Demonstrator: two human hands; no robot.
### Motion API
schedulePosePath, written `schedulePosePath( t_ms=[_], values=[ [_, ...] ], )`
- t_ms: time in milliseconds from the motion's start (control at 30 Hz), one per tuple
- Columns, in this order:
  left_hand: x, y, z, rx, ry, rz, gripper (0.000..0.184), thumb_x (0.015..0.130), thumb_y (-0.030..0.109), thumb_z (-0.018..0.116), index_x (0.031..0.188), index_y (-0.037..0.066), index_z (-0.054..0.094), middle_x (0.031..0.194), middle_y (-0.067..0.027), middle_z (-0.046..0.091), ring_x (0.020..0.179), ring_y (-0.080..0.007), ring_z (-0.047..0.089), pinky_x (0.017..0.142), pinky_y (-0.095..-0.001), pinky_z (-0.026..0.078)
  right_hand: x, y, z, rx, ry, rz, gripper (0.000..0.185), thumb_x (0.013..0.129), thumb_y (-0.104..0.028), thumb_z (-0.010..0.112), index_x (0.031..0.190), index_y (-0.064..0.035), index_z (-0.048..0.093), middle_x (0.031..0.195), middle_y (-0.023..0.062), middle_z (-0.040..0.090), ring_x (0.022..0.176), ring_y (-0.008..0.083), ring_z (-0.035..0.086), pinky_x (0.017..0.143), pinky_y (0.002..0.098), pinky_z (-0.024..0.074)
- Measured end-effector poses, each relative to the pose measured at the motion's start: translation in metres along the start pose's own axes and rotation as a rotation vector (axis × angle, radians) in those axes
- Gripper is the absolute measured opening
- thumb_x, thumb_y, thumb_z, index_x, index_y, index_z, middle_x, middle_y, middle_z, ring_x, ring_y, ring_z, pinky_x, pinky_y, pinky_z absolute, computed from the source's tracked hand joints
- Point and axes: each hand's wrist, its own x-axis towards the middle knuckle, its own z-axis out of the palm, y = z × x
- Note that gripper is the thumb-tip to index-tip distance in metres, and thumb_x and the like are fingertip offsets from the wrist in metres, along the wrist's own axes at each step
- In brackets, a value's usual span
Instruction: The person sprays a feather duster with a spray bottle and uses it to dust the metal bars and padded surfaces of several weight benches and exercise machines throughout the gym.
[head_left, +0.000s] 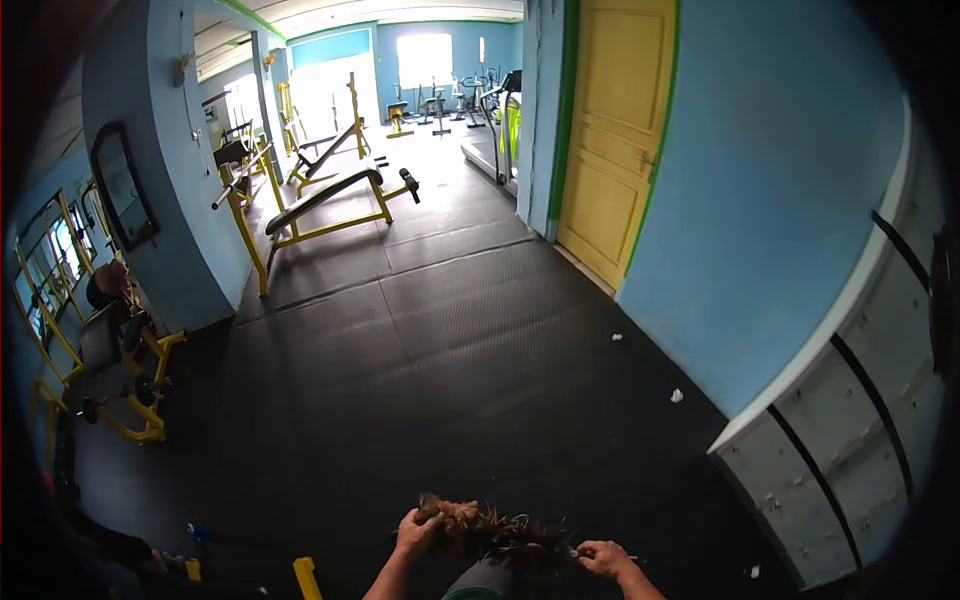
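Note:
A brown, feathery duster (510,535) lies level between my two hands at the bottom of the view, above the black floor. My left hand (418,532) is closed round its lighter brown, fluffy end. On the other side, my right hand (603,558) has its fingers closed on the thin handle, just beyond the dark feathers. Part of my leg shows below the duster.
White scraps (677,396) lie on the black mat floor (450,400). Grey lockers (800,480) stand at the right, past a yellow door (612,140). A yellow-framed bench (325,200) stands ahead; weight equipment (110,350) is at the left.

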Motion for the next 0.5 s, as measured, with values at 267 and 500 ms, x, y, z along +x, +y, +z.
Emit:
schedulePosePath(
  t_ms=[267,500],
  values=[
    [0.217,0.194,0.078,0.148,-0.052,-0.014,0.064,0.074,0.04,0.077,0.119,-0.001,0.056,0.112,-0.013,0.063,0.103,-0.021,0.061,0.09,-0.0325,0.049,0.182,-0.02,-0.118,0.228,0.27,-0.182,0.02,0.084,-0.021,0.065,0.095,-0.0041,0.069,0.083,0.0117,0.07,0.074,0.0186,0.065,0.068,0.0332,0.0507],
    [0.438,0.279,0.104,0.128,-0.171,0.046,0.06,0.079,0.034,0.075,0.122,-0.002,0.054,0.115,-0.0126,0.061,0.107,-0.0187,0.059,0.095,-0.0313,0.046,0.412,-0.083,-0.227,0.21,0.289,-0.246,0.019,0.084,-0.019,0.064,0.092,-0.0022,0.068,0.077,0.0132,0.068,0.069,0.02,0.064,0.065,0.0327,0.0501]
  ],
)
